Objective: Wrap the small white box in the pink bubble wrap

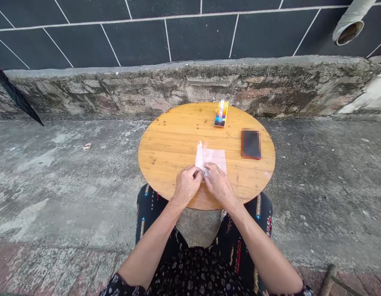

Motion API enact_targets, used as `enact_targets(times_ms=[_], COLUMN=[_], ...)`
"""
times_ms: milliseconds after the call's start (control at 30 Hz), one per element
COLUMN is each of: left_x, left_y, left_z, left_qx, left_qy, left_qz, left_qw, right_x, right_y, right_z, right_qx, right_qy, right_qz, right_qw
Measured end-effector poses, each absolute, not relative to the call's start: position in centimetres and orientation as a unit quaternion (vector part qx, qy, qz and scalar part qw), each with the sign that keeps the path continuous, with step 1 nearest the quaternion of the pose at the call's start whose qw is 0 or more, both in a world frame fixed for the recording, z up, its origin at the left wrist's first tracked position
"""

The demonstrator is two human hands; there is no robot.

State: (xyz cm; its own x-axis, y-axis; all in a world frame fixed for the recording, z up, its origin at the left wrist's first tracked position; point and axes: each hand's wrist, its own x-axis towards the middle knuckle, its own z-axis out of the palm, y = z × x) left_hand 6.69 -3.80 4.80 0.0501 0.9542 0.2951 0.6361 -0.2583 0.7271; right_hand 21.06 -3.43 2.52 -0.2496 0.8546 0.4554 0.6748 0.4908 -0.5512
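Observation:
A thin white sheet [215, 157], like tissue or paper, lies on the round wooden table [165, 144] in front of me. Its left side is folded or rolled into a narrow upright strip. My left hand [188, 181] is closed on the near end of that strip, thumb and fingers pinched together. My right hand [217, 181] rests over the sheet's near part, its bent fingers gripping the same edge close beside the left fingertips. The fingers hide the bit of sheet between them.
A yellow and blue tape dispenser [221, 114] stands near the table's far edge. A dark, blurred-out flat rectangle with a reddish border [251, 144] lies at the right. Beyond is a stone wall base [131, 92]; a folded umbrella [16, 96] leans at the far left.

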Motion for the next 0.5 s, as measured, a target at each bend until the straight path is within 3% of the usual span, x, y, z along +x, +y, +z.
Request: enact_targets(times_ms=[333,500], left_x=[4.1,4.2], left_y=[-2.6,-2.3], left_z=[6.2,6.2], left_qx=[0.752,0.796], left_qy=[0.481,0.469], left_qz=[0.3,0.273], left_qw=[0.337,0.27], right_x=[21.7,21.8], right_y=[-3.9,-4.0], right_z=[3.2,3.2], right_qx=[-0.472,-0.454], right_qy=[-0.801,-0.811], right_qz=[0.128,0.126], right_qw=[0.347,0.346])
